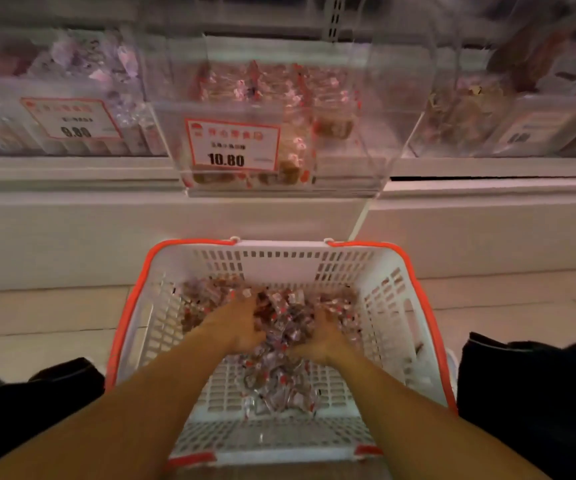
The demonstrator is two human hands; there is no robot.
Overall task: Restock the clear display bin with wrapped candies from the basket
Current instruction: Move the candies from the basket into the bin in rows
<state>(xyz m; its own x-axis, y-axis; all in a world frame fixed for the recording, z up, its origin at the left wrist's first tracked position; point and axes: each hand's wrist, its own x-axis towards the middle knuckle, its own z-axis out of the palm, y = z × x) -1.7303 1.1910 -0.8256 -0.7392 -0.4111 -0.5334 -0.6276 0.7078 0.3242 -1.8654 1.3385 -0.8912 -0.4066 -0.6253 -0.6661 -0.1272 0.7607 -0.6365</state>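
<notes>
Hands [241, 327] — candies [279, 323] — basket [383, 271]

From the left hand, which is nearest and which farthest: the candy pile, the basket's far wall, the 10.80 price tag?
1. Candy pile, under the left hand, inside the basket.
2. Basket's far wall, ahead of it.
3. 10.80 price tag, on the clear bin above.

Your left hand [241, 327] and right hand [317, 337] scoop wrapped candies [279, 320] inside the white basket [393, 306]; the clear display bin [345, 133] sits at twelve o'clock.
</notes>
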